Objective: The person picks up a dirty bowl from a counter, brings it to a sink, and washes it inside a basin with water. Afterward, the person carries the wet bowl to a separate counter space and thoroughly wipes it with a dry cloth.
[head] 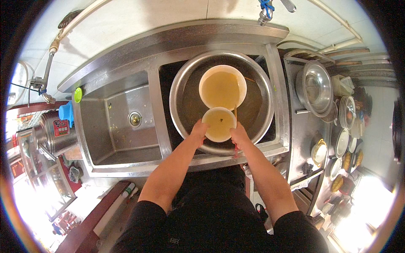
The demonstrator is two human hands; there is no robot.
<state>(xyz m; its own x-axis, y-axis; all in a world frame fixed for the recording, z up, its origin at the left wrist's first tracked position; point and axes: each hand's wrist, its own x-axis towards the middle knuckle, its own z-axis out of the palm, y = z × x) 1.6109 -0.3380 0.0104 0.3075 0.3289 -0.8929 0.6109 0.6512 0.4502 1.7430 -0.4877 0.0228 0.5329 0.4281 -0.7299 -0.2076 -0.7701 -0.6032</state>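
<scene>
My left hand (200, 132) and my right hand (239, 135) grip opposite sides of a small white bowl (219, 125). Yellowish liquid and one dark speck show inside it. A thin stick (235, 113), perhaps a chopstick, rises beside my right hand; whether the fingers hold it I cannot tell. Something red (236, 152) shows below that hand. Just beyond the small bowl, a larger white bowl (222, 87) of yellowish liquid stands inside a big round metal basin (186, 71). The small bowl overlaps its near rim in the view. Another thin stick (250, 79) lies in the basin.
Left of the basin is a stainless-steel sink (123, 95) with food scraps around its drain (135, 119). A green cup (78, 95) and a blue plastic holder (65, 114) are at its left rim. A metal faucet (265, 16) overhangs the back. At right stand metal bowls (314, 88) and stacked plates (347, 112).
</scene>
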